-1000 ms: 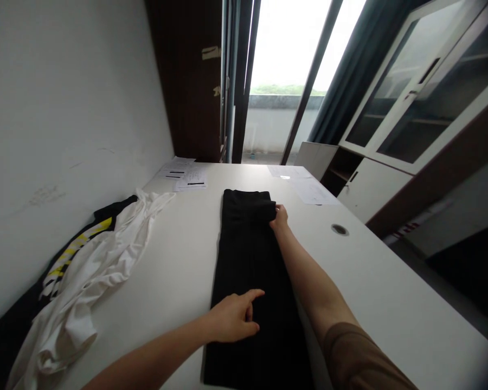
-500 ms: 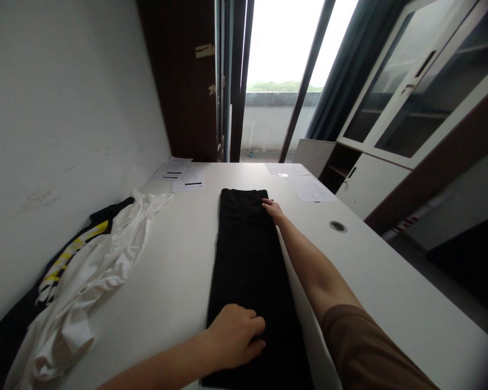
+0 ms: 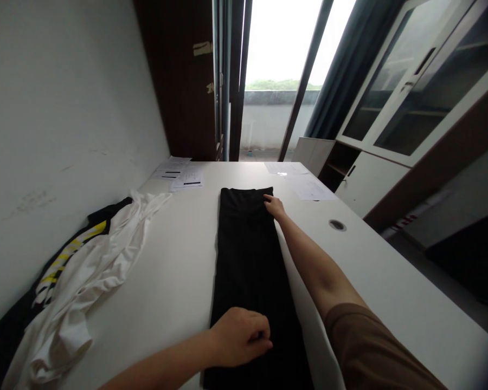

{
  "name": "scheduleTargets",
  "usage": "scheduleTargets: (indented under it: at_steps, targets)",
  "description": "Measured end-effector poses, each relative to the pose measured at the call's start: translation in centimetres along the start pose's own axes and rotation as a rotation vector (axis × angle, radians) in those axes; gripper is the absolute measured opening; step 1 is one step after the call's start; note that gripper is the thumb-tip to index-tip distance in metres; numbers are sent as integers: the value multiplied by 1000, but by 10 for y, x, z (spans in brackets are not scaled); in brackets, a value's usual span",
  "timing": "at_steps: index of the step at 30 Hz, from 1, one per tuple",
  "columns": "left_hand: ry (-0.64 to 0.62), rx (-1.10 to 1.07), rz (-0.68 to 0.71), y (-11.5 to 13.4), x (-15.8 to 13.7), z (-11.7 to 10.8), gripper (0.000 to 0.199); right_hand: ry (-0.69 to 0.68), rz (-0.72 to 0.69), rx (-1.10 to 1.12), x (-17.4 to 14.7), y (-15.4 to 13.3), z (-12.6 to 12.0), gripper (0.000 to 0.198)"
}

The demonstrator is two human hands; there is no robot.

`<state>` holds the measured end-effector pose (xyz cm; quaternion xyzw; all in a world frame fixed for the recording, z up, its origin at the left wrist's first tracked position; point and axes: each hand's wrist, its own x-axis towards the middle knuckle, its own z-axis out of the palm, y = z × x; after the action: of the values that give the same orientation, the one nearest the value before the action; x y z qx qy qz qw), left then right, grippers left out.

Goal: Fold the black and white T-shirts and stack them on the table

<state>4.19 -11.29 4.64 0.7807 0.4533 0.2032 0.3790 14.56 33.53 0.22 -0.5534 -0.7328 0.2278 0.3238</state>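
White table [image 3: 179,260], across most of view. Black garment [image 3: 248,254] lengthwise down table middle, flat, narrow. White garment [image 3: 106,265] rumpled, left side. Left hand [image 3: 242,336] over garment's near part, fingers half curled, grip can't tell. Right hand [image 3: 275,207] at far right corner, fingers slightly bent, pinch can't tell. Round hole [image 3: 337,225] right.

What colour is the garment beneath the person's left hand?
The garment is black; the head view, the only one, shows it.
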Motion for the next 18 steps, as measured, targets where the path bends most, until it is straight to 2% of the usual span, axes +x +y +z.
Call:
scheduleTargets:
  at_steps: [4,8,10,15,18]
  targets:
    - [124,-319,-95,-1,2,-7,12,-52,24,-24,-4,10,4,58]
    - [219,-399,-101,-8,4,-8,20,-95,-13,-42,-6,10,4,66]
    - [209,-327,-65,-8,5,-5,20,-104,-39,-62,-6,5,2,65]
    - [198,68,83,-5,5,8,14,-84,-133,-159,-5,-22,4,60]
    - [175,197,114,-6,5,13,17,-208,-218,-219,-11,-48,18,68]
